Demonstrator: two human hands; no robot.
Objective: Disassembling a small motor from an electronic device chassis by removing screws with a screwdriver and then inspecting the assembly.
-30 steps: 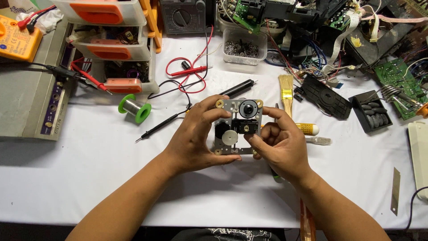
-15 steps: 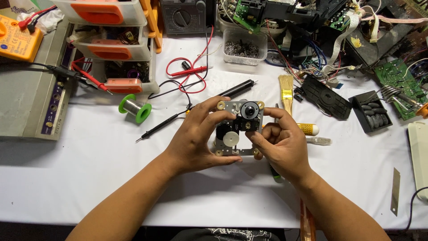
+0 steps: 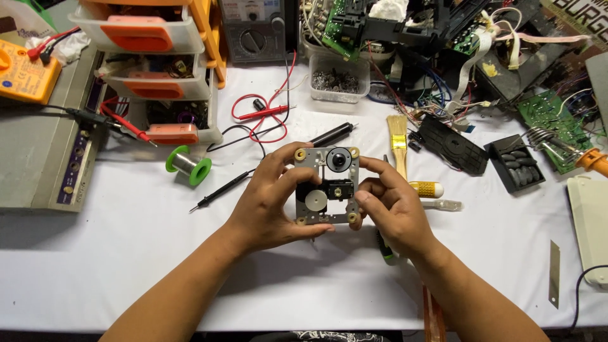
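Both my hands hold a small metal disc-drive mechanism over the white table. It is a square grey frame with brass-coloured bushings at its corners, a round black lens part at the top and a white gear lower left. My left hand grips its left edge, thumb below and fingers at the top corner. My right hand grips its right edge. The mechanism now faces me squarely.
Green solder spool, black probes and red leads lie at left. A brush, yellow-handled tool, black plastic parts, circuit boards and a soldering iron lie right. Drawer unit and yellow multimeter stand behind.
The mechanism has been turned from a slight tilt to square and upright in my hands. My fingers have shifted along its edges.
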